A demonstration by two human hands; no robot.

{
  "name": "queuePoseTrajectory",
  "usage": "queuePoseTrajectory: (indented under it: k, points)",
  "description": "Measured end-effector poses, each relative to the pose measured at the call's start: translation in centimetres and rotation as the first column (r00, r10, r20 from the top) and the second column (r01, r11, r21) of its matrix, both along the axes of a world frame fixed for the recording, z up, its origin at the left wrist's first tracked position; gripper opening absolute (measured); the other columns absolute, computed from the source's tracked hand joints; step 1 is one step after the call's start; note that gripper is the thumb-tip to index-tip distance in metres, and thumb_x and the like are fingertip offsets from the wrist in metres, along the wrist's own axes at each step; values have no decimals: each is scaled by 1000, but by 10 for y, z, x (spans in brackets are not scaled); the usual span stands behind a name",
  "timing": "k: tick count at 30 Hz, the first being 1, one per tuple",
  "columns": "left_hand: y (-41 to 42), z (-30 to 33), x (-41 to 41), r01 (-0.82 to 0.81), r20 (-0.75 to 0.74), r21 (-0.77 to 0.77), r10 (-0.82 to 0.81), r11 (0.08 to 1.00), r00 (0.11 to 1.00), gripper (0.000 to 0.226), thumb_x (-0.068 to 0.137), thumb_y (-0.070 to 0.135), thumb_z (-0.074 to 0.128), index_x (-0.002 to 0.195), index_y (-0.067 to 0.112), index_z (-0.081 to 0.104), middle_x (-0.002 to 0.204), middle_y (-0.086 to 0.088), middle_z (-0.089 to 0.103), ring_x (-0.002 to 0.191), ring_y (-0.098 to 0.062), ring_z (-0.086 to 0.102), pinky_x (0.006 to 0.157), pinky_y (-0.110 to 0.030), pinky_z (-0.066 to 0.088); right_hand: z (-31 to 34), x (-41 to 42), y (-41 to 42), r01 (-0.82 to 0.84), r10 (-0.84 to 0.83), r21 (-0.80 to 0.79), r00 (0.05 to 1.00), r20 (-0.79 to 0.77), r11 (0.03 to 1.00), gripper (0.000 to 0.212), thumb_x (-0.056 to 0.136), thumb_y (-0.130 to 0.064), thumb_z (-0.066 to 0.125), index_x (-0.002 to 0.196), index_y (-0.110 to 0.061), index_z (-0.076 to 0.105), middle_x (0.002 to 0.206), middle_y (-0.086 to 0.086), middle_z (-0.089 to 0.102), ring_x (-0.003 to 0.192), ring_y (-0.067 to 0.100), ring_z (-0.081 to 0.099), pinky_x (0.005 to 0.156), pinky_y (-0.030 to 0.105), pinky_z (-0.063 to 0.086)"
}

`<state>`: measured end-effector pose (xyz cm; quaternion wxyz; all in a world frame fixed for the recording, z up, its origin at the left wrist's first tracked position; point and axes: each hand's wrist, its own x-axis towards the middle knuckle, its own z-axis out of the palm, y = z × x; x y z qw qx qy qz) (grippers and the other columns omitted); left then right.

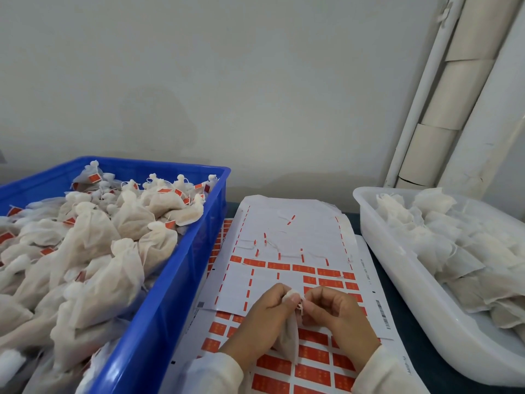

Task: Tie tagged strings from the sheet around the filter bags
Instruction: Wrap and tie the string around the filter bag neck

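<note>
While both hands meet low in the view at about 6 o'clock, the left hand (267,317) grips the gathered neck of a filter bag (288,341), whose body hangs down between the wrists. The right hand (335,317) has its fingers (308,309) curled, pinching a thin white string (301,308) at that neck. Beneath them lies the sheet (289,280) of orange tagged strings, stacked on others, its upper rows mostly stripped; it fills the only flat room between the two bins. At 9 o'clock a blue crate (176,280) heaped with tied, tagged bags (93,251) presses its edge against the sheets. At 3 o'clock a white tub (397,265) of untied bags (443,237) overlaps the sheets' right edge. Beyond, at 12 o'clock, the dark counter (234,207) ends at a pale wall (227,81); cardboard tubes (454,95) lean at 1 o'clock.
</note>
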<state>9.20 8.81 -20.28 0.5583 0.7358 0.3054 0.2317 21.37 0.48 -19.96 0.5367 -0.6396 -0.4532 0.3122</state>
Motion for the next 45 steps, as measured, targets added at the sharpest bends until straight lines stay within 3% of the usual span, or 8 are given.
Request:
queuePoseTrajectory:
  k: [10,13,16,22,28,35,42,45]
  points:
    - [3,-3,2,23,0,-28,-23,999,1000,28,98,38,35,79,29,54,77,14,57,79,-5,57,73,-14,43,-4,-7,0,97,-100,60,994,48,993,7,87,-4,60,83,-10,61,74,2,66,68,16,66,62,19,54]
    - [2,-4,2,21,-2,-33,-21,999,1000,28,98,39,35,79,30,54,78,15,58,81,-6,58,75,-15,44,-8,-13,0,180,-214,174,955,204,968,17,85,-7,63,85,-22,54,80,-9,62,77,9,63,65,15,53]
    - [3,-4,3,11,-1,-36,-11,999,1000,26,98,38,35,82,30,54,83,13,60,84,-7,59,79,-17,46,-7,-18,0,145,-232,243,897,377,959,11,84,-23,63,82,-28,53,89,-22,60,87,-1,59,69,6,47]
    - [3,-1,2,15,21,-69,-13,998,1000,28,98,35,37,81,28,57,82,10,61,87,-8,58,88,-24,46,-6,-14,-2,137,-239,230,829,506,963,34,79,-9,70,75,-39,55,74,-22,61,85,-7,59,70,1,43]
    - [4,-1,3,-2,-10,-55,1,998,1000,25,98,34,36,84,29,56,87,10,61,91,-9,59,89,-23,46,-8,-17,0,222,-295,195,743,601,955,19,84,-18,66,74,-33,59,71,-21,58,73,0,59,64,5,44]
    - [3,-6,5,2,-8,17,-2,1000,1000,23,97,37,37,88,26,54,92,7,61,94,-11,58,90,-26,46,-11,-12,1,260,-296,153,702,648,953,34,87,-19,62,67,-39,44,77,-22,52,75,1,54,63,5,38]
    - [3,-9,5,-147,84,13,145,989,986,16,97,33,38,87,29,50,82,14,57,76,0,57,58,-3,42,-12,-8,3,164,-193,106,724,662,981,32,89,-14,57,71,-37,43,87,-24,47,88,-1,48,74,4,37]
    - [5,-8,7,-195,133,-10,194,981,972,13,97,32,41,88,29,49,82,11,57,74,-2,58,57,-2,42,-11,-8,2,190,-195,82,709,678,978,29,93,-17,51,73,-35,40,85,-24,46,83,3,48,71,5,37]
